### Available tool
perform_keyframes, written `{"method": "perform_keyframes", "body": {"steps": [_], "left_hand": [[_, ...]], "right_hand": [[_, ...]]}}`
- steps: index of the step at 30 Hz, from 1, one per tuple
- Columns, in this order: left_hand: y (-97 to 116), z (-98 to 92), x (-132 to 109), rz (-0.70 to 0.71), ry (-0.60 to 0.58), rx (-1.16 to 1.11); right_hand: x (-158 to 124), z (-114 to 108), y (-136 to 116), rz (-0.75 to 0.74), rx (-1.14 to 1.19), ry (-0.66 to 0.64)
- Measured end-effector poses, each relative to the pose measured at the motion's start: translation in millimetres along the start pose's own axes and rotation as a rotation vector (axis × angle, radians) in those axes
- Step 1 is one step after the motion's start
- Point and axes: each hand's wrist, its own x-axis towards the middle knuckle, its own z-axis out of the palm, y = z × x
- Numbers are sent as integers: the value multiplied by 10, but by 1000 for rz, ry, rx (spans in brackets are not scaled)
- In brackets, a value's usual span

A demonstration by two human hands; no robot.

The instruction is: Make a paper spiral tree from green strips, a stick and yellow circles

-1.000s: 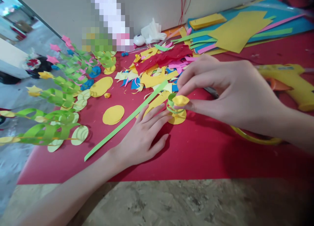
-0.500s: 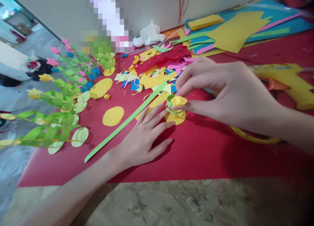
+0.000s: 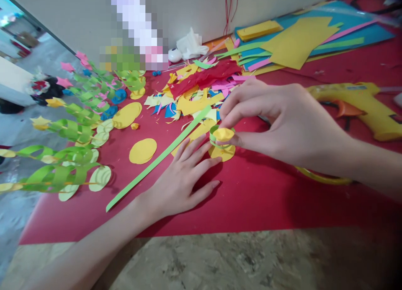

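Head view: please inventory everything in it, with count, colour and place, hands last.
Folded paper: one, yellow, centre
Curl: one, green, just below it, partly hidden
Disc: one, yellow, beneath the curl
Strip: one, green, slanting left of centre
Loose discs: two stacks, yellow, left of centre
Paper spirals: several, mostly green, far left
Scraps: many, mixed colours, behind the curl
Paper sheets: several, mainly blue and yellow, back right
Glue gun: one, yellow and orange, right
Tissue: one bunch, white, back
Covering: one, red, under the work
Left hand: one, bare, spread beside the disc
Right hand: one, bare, pinching the folded paper
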Motion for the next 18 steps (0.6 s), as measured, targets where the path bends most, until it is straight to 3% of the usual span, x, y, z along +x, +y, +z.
{"method": "perform_keyframes", "body": {"steps": [14, 18], "left_hand": [[-4, 15, -3, 5, 0, -8], [-14, 12, -19, -35, 44, -112]], "right_hand": [[1, 7, 1, 28, 23, 32], [2, 13, 0, 46, 27, 44]]}}
